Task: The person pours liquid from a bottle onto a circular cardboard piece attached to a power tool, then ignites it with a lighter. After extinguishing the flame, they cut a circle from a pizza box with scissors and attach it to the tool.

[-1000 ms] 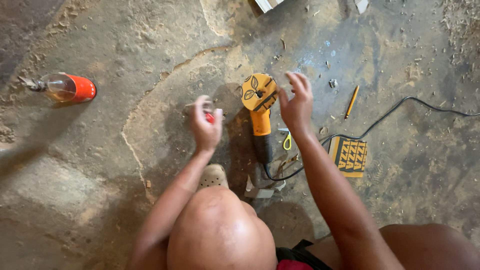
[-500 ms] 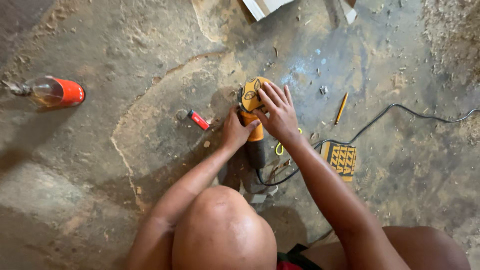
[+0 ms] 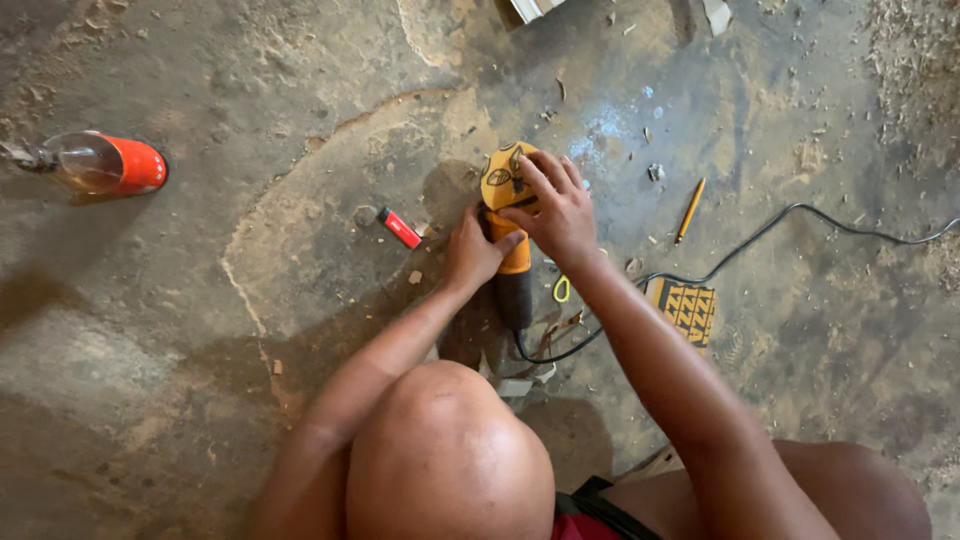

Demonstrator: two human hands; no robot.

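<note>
Floor layout, from my seat. Grinder [image 3: 512, 235]: on the floor [image 3: 250, 300] just ahead of my knee [image 3: 445, 455], my left hand [image 3: 472, 255] against its left side, my right hand [image 3: 555, 212] on top of it. Cord [image 3: 760, 235]: runs from the grinder's near end off to the right. Lighter [image 3: 399, 228]: just left of my left hand. Bottle [image 3: 100, 163]: lying far left. Pencil [image 3: 690, 210]: right of the grinder, beyond the cord. Patterned card [image 3: 685, 308]: right, on the near side of the cord.
</note>
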